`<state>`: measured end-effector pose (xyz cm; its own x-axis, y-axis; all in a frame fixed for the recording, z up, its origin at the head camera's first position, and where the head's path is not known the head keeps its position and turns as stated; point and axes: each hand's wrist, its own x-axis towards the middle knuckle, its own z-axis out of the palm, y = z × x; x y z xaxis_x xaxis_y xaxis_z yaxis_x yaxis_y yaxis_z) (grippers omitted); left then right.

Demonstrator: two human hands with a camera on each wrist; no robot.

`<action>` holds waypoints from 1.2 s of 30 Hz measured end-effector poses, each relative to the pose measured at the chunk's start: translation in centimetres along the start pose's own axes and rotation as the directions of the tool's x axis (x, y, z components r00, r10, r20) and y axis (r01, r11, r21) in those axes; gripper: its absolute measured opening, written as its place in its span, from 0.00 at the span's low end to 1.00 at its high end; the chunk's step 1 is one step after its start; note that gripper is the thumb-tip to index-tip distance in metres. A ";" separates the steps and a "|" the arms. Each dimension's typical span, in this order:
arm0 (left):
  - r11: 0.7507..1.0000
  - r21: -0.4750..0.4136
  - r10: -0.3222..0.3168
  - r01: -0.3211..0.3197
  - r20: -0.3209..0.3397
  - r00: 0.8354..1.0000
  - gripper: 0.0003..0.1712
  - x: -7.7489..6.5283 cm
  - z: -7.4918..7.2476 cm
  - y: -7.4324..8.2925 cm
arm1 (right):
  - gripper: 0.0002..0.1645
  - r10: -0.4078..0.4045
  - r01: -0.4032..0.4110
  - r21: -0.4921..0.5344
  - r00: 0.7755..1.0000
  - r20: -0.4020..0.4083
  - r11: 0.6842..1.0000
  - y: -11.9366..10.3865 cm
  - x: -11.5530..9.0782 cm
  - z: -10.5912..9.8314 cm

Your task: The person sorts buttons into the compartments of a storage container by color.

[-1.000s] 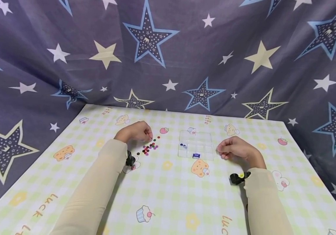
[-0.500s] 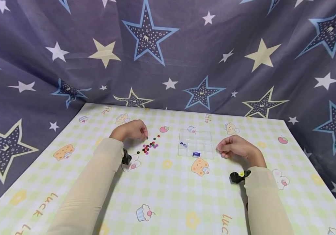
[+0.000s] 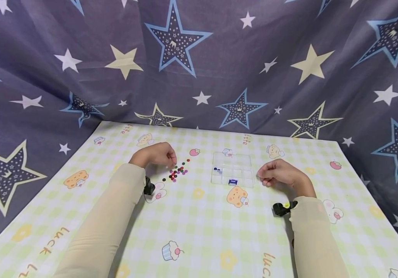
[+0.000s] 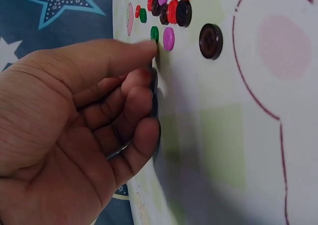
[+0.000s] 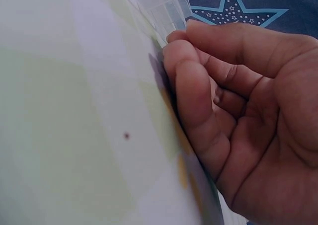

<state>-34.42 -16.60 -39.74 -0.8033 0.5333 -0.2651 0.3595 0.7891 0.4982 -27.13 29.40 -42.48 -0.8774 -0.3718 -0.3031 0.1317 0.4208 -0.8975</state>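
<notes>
My left hand point(image 3: 157, 155) is at the back left of a small scatter of buttons point(image 3: 178, 172), its fingers loosely curled. In the left wrist view the thumb tip reaches right up to a green button point(image 4: 155, 34), with a gap between thumb and index finger. A purple button point(image 4: 169, 38) and a dark brown button point(image 4: 211, 41) lie nearby. My right hand point(image 3: 279, 173) rests on the table beside a clear compartment box point(image 3: 222, 183), loosely curled, thumb and index tips near its right side. A few dark blue buttons point(image 3: 216, 169) sit in a left compartment.
The box's clear lid point(image 3: 233, 158) lies opened toward the back, and a blue piece point(image 3: 233, 182) shows at its front. A checked, printed cloth point(image 3: 199, 231) covers the table. Behind it hangs a dark star-patterned curtain point(image 3: 199, 83).
The left hand drew back to the left with a small dark button at its fingertips. That button now shows as a green one by the pile, below the fingers. The right hand stayed put.
</notes>
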 end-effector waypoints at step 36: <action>0.982 -0.159 0.093 -0.099 -0.040 0.995 0.02 0.0 1.2 1.4 | 0.13 0.007 -0.007 0.033 1.000 -0.001 0.999 -0.1 -0.1 -0.1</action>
<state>-33.35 -15.12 -40.07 -0.7846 0.5920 -0.1840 0.3566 0.6739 0.6471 -27.10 29.49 -42.34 -0.8770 -0.3676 -0.3093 0.1535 0.3957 -0.9055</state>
